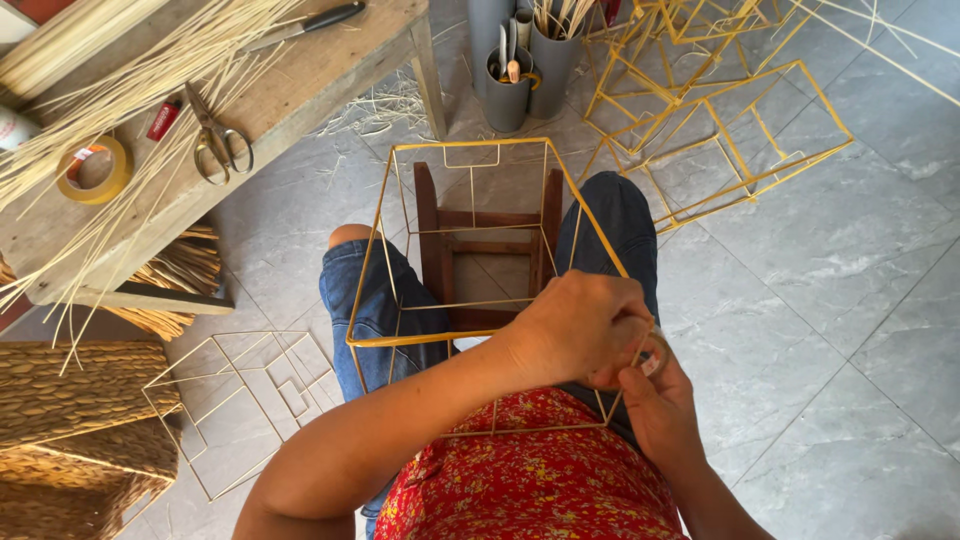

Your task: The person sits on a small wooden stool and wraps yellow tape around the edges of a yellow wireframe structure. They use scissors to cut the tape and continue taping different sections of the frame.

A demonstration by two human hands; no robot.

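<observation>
A yellow wire box frame (465,146) rests on my lap, over my knees and a small wooden stool (485,245). My left hand (580,325) reaches across and grips the frame's near right corner. My right hand (655,400) sits just below it, fingers pinched at the same corner, with what looks like a roll of tape around them. What exactly the fingers pinch is hidden by the left hand.
A wooden table (300,80) at upper left carries thin reed strips (130,90), scissors (220,135), a tape roll (95,168) and a knife (315,20). Grey tubes with tools (515,70) and more yellow frames (700,110) stand ahead. Woven baskets (80,430) and a bare wire frame (250,400) lie left.
</observation>
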